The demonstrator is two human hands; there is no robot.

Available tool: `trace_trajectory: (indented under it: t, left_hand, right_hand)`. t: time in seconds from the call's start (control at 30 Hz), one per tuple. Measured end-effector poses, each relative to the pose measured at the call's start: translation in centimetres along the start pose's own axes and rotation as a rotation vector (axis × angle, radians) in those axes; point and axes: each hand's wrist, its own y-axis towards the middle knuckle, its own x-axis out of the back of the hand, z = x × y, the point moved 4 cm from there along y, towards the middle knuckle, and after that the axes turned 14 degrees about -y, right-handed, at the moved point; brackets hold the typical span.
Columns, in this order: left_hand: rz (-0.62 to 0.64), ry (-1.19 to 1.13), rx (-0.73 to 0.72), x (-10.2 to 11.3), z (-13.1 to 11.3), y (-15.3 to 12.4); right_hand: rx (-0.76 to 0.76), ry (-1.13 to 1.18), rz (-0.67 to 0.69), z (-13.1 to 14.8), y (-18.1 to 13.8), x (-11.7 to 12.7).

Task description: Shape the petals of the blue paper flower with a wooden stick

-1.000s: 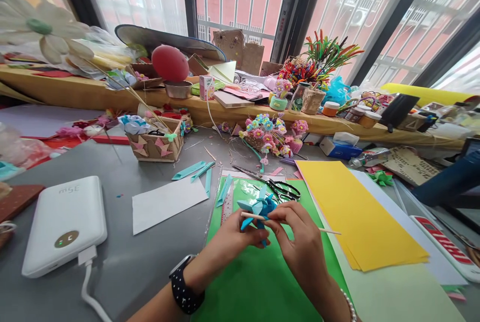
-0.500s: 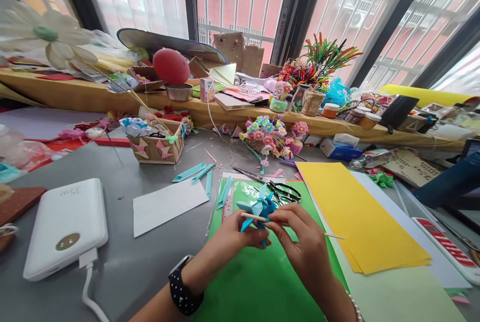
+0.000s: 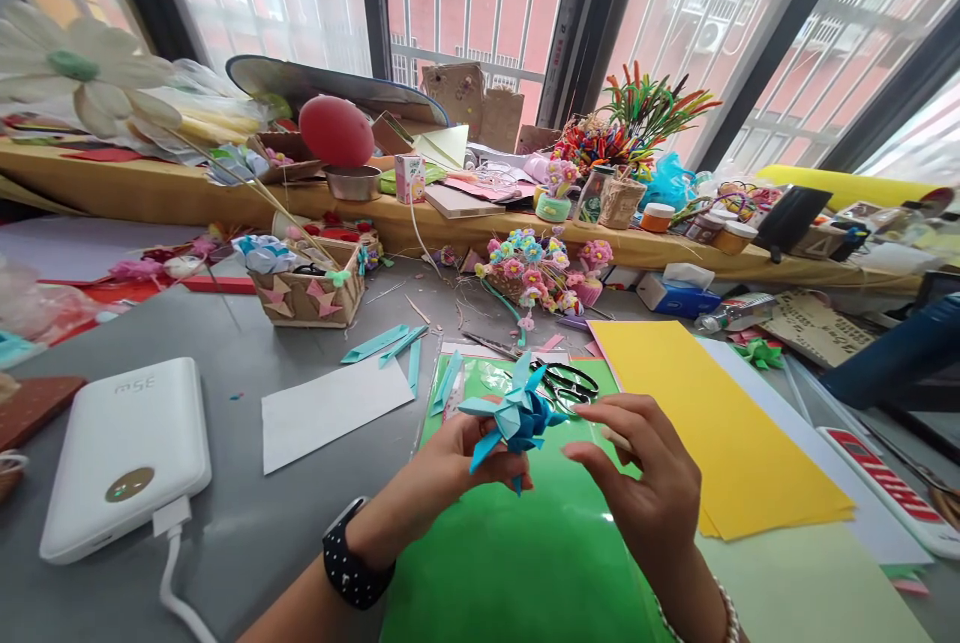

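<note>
My left hand is closed on the base of a blue folded-paper flower and holds it up over a green sheet. A black dotted watch is on that wrist. My right hand is just right of the flower and apart from it, fingers curled. A short pale piece of a thin wooden stick shows between its thumb and fingers. Black-handled scissors lie right behind the flower.
Yellow paper sheets lie to the right, a white sheet and teal strips to the left. A white power bank with a cable sits near left. A cardboard basket, a small flower bouquet and a cluttered ledge stand behind. Another person's blue sleeve is at right.
The stick lay across the flower between both hands. Now my right hand has pulled away to the right with it, and my left hand has lifted and turned the flower.
</note>
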Motion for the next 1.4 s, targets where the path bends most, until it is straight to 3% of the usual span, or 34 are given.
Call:
trace_trajectory:
  t: [0.3,0.47,0.6,0.7,0.9,1.13,1.4]
  left_hand:
    - [0.313,-0.051,0.063,0.1,0.0,-0.7]
    - [0.181,-0.030,0.028,0.2,-0.4,-0.7]
    - [0.050,0.002,-0.151,0.4,-1.3,-0.8]
    - [0.060,0.007,-0.208,0.4,-1.4,-0.8]
    - [0.108,-0.039,-0.184,0.3,-0.8,-0.8]
    - [0.013,-0.162,-0.201,1.1,-0.7,-0.6]
    - [0.025,-0.179,-0.202,1.3,-0.5,-0.5]
  right_hand:
    - [0.102,0.160,0.217,1.1,0.6,-0.7]
    - [0.091,0.182,0.239,1.4,0.5,-0.9]
    - [0.051,0.206,0.251,1.2,0.2,-1.2]
    - [0.045,0.229,0.272,1.1,0.2,-1.3]
    - [0.091,0.251,0.257,1.5,0.2,-1.2]
    - [-0.008,0.207,0.271,1.2,-0.1,-1.1]
    - [0.125,0.319,0.214,1.9,0.4,-1.0]
